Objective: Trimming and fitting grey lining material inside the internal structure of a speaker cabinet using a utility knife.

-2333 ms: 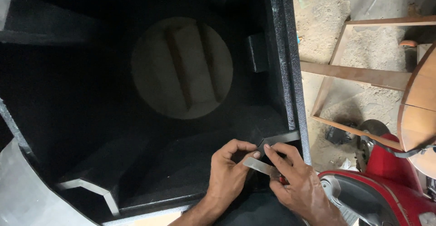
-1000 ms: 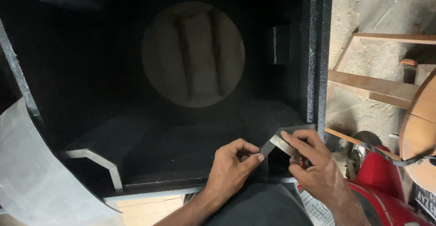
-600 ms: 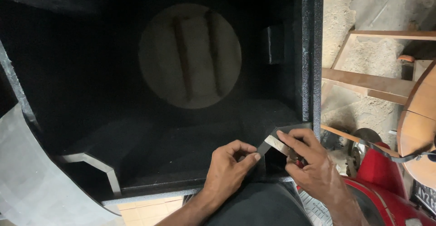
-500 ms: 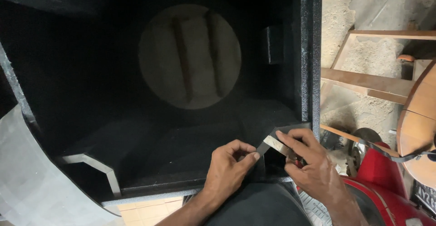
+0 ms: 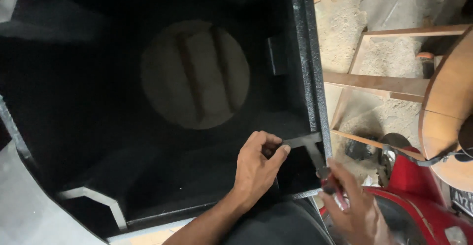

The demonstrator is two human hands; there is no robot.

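Observation:
A large black box (image 5: 310, 67) lies open below me, with a round pale hole (image 5: 194, 75) in its floor. At the box's near right corner sits a bent grey metal bracket (image 5: 306, 140). My left hand (image 5: 256, 171) reaches into the box and pinches the bracket's left end between thumb and fingers. My right hand (image 5: 352, 208), blurred, is just outside the corner. It grips a thin tool with a red handle (image 5: 331, 183), whose dark tip lies against the bracket's near leg.
A second grey bracket (image 5: 96, 200) sits at the box's near left corner. Right of the box are a wooden frame (image 5: 379, 82) on the concrete floor, a round wooden top (image 5: 443, 122) and a red vehicle (image 5: 419, 215). A grey sheet (image 5: 19, 205) lies at the left.
Both hands held the bracket above the corner before. Now it rests on the corner, held by the left hand alone. The right hand has drawn back toward me with the red-handled tool.

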